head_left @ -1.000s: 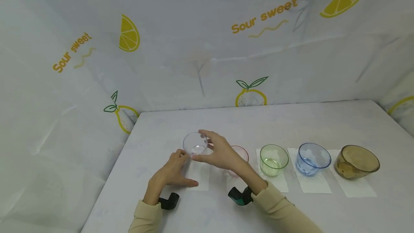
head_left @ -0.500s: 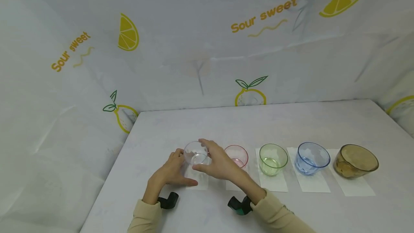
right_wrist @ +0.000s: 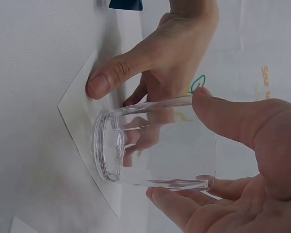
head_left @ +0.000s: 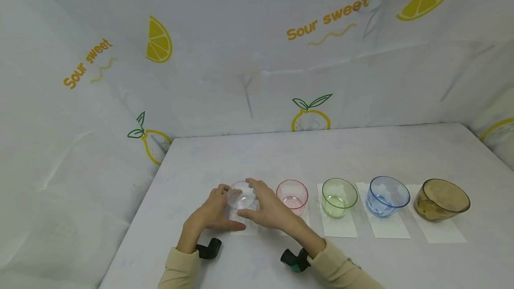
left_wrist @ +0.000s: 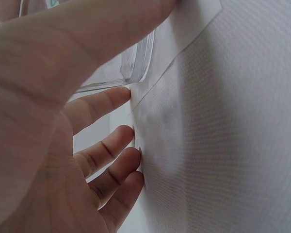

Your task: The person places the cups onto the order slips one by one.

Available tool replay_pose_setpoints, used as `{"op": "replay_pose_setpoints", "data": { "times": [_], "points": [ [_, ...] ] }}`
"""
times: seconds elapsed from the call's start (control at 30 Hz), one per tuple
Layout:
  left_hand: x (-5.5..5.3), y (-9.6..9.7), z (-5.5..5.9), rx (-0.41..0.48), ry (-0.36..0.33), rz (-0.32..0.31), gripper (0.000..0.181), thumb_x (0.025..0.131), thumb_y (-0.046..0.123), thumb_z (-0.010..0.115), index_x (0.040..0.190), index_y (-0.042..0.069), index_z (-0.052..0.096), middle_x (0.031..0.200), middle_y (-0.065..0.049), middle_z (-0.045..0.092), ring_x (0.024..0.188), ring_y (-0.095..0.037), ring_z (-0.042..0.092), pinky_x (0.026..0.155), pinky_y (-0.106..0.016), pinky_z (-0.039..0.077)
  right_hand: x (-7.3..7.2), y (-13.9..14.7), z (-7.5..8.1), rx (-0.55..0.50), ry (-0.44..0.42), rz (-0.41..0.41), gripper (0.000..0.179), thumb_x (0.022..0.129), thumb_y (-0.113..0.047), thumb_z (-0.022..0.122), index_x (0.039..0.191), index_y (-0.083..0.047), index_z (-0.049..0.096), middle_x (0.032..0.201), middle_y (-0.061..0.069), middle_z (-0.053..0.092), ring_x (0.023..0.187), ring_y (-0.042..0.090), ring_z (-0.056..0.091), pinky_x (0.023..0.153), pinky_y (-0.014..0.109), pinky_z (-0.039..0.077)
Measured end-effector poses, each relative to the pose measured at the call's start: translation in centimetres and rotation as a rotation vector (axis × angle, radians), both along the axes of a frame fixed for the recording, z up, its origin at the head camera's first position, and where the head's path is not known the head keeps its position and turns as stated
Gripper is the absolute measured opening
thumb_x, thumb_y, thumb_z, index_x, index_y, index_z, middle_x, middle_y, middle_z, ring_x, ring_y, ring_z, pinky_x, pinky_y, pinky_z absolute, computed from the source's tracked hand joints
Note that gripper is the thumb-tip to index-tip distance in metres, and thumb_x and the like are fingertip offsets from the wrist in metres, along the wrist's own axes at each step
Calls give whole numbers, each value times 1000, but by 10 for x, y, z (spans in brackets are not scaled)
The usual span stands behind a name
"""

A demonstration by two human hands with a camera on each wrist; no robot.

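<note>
A clear glass cup [head_left: 241, 196] stands upright over a white paper sheet [head_left: 251, 229], its base right at the paper in the right wrist view. My right hand [head_left: 271, 209] grips the cup from the right, thumb on the near side and fingers on the far side. To the cup's left, my left hand [head_left: 216, 213] lies with fingers spread and relaxed. Its thumb [right_wrist: 100, 86] rests on the paper, and its fingertips [left_wrist: 122, 93] touch down beside the cup's base.
Rightward in a row stand a pink glass cup [head_left: 292, 196], a green one [head_left: 339, 197], a blue one [head_left: 387, 196] and a larger amber glass bowl [head_left: 441, 200], each on its own white sheet. A lemon-printed cloth [head_left: 225, 57] hangs behind the white table [head_left: 257, 264].
My right hand has lowered the clear cup toward the paper, bringing it nearer to me. The pink cup shows more fully as the right hand shifts. My left hand stays nearly still.
</note>
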State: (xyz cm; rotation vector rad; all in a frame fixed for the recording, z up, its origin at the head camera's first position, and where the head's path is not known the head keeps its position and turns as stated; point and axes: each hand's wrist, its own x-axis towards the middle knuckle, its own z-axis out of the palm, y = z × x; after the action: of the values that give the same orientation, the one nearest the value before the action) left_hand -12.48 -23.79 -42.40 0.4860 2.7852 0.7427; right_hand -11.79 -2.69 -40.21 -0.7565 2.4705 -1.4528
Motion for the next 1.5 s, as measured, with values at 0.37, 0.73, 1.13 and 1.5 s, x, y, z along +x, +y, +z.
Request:
{"op": "replay_pose_setpoints", "data": {
  "times": [0.37, 0.73, 1.13, 1.5],
  "points": [
    [-1, -1, -3, 1, -2, -1, 94, 67, 39, 95, 144, 4, 54, 139, -19, 48, 122, -33, 47, 103, -58, 47, 2, -1, 1, 16, -3, -1, 79, 90, -23, 78, 150, 9, 38, 144, 29, 51, 120, 43, 60, 96, 55, 53],
    [-1, -2, -3, 4, 2, -12, 95, 67, 40, 95, 144, 3, 54, 138, -20, 48, 119, -32, 47, 101, -58, 48, 2, -2, -1, 18, -9, -11, 81, 89, -25, 79, 151, 7, 37, 146, 27, 50, 121, 42, 60, 95, 54, 54],
    [-3, -1, -3, -17, 4, -20, 93, 68, 40, 95, 144, 3, 54, 139, -21, 48, 120, -35, 48, 102, -59, 48, 2, -3, -2, 36, -12, -16, 83, 91, -26, 76, 153, 6, 34, 148, 27, 48, 123, 40, 59, 99, 54, 52],
    [-1, -19, 12, -16, -45, 18, 90, 78, 43, 87, 151, 10, 48, 143, -18, 47, 130, -37, 44, 105, -64, 45, 4, -7, 2, 69, 30, -16, 83, 94, -32, 72, 158, -1, 30, 160, 21, 38, 141, 38, 48, 110, 56, 46]
  ]
}}
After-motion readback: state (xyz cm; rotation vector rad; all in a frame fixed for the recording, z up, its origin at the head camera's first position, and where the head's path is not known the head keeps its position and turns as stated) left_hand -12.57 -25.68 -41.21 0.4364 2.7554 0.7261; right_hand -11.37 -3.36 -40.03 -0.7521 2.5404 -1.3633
